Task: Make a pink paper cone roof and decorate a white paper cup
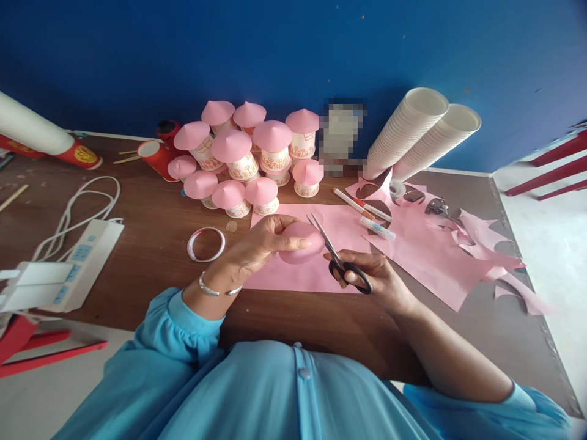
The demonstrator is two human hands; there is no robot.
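Note:
My left hand pinches a round piece of pink paper, its thumb lying across the top. In my right hand is a pair of scissors with black handles. The scissor blades are parted a little and point up and left, close by the right edge of the round paper; whether they touch it I cannot tell. Below both hands lies a pink paper sheet flat on the brown table.
Behind stand several decorated paper cups with pink cone roofs. Stacked white cups lean at the back right, near markers and pink paper scraps. Left are a tape roll, a red cup and a power strip.

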